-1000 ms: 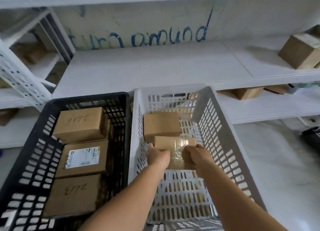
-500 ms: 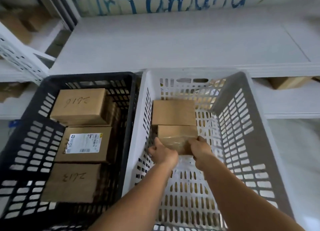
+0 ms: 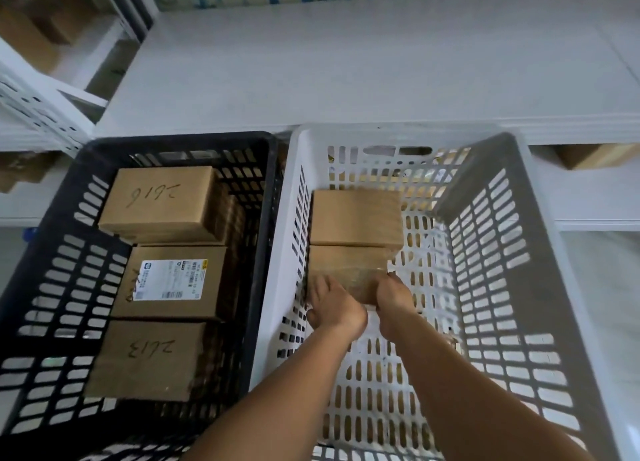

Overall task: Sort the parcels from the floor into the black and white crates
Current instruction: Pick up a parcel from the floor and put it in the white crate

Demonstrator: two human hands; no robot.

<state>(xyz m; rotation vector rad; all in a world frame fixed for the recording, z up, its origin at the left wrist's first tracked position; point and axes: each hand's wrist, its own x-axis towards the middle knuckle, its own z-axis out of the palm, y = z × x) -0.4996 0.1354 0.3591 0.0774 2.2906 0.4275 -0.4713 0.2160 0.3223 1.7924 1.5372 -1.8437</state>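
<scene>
White crate (image 3: 540,197): slotted plastic, right of the pair, standing on the floor before a white shelf (image 3: 346,62). Contents: two brown cardboard parcels against its left wall.
- Far parcel (image 3: 356,217): plain top, lying flat on the crate bottom.
- Near parcel (image 3: 346,268): taped top, set directly in front of the far parcel and touching it along one edge. Both hands are on it.

Left hand (image 3: 334,306): grip laid over the near parcel's near-left corner, fingers curled on it.
Right hand (image 3: 393,301): grip closed on the near parcel's near-right corner, thumb on top. Whether the parcel already rests on the crate bottom cannot be told.

Black crate (image 3: 166,141): slotted plastic, left of the pair, side by side with the white crate, rims touching. Contents: three brown parcels in a row from far to near.
- Parcel "2616" (image 3: 159,201): handwritten number, farthest.
- Labelled parcel (image 3: 169,280): white printed shipping label with barcode, middle.
- Parcel "2613" (image 3: 145,356): handwritten number, nearest.

Surroundings: blue handwriting on the wall above the shelf, cut off by the frame; more cardboard boxes (image 3: 588,156) on a lower shelf at right.
</scene>
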